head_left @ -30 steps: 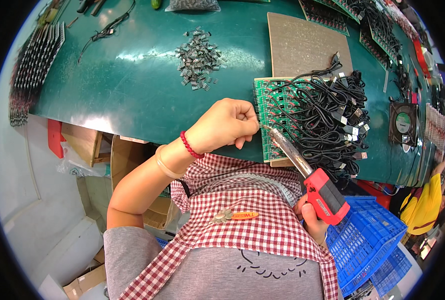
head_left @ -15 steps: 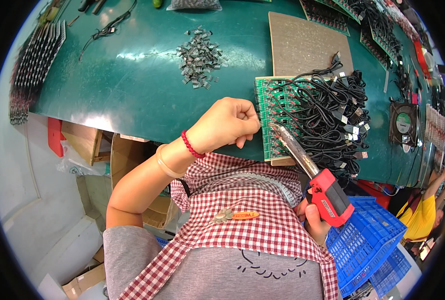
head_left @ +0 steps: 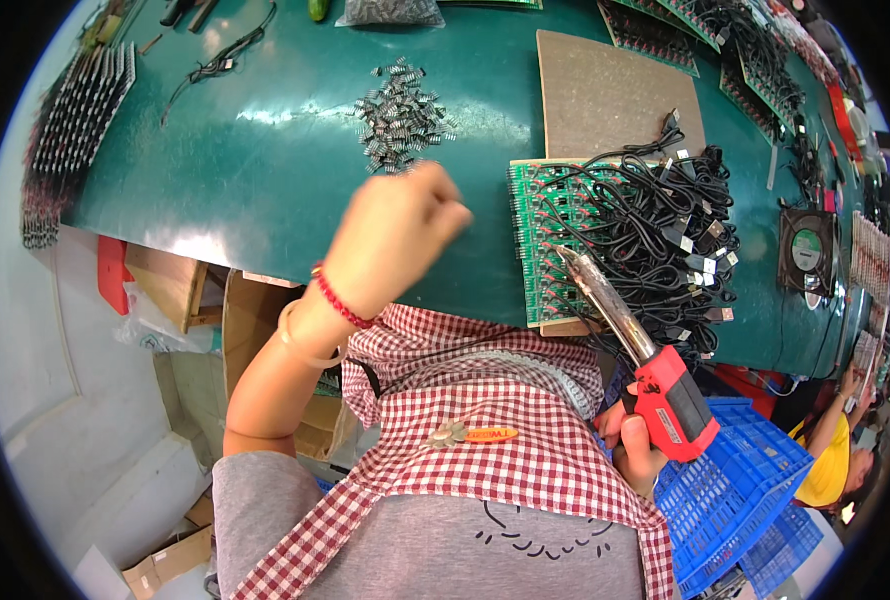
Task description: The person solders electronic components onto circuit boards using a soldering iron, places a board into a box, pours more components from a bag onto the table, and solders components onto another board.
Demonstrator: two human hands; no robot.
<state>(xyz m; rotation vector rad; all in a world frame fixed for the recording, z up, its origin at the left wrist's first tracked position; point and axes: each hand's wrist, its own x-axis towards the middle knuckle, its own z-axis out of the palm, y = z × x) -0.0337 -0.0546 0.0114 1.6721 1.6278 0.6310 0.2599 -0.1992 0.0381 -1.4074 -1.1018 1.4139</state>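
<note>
My left hand point(head_left: 390, 240), smeared by motion, hangs over the green table just in front of a pile of small black parts with metal pins point(head_left: 400, 115). Its fingers look curled, but their tips are hidden, and I cannot tell whether anything is in them. In my right hand point(head_left: 637, 445) is a red and black pistol-shaped soldering gun point(head_left: 670, 410). Its long metal barrel points up and left, the tip over the green circuit board panel point(head_left: 535, 235). Black cables with USB plugs point(head_left: 665, 220) lie bunched across the panel's right side.
A brown board point(head_left: 615, 90) lies behind the panel. Stacked circuit boards point(head_left: 80, 140) stand at the far left. A bag of parts point(head_left: 390, 12) lies at the back. Blue crates point(head_left: 725, 490) sit below the table's right side. A person in yellow point(head_left: 830, 465) is at right.
My left hand has moved from the panel's left edge up and left toward the pile of parts. The soldering gun has shifted slightly right and down.
</note>
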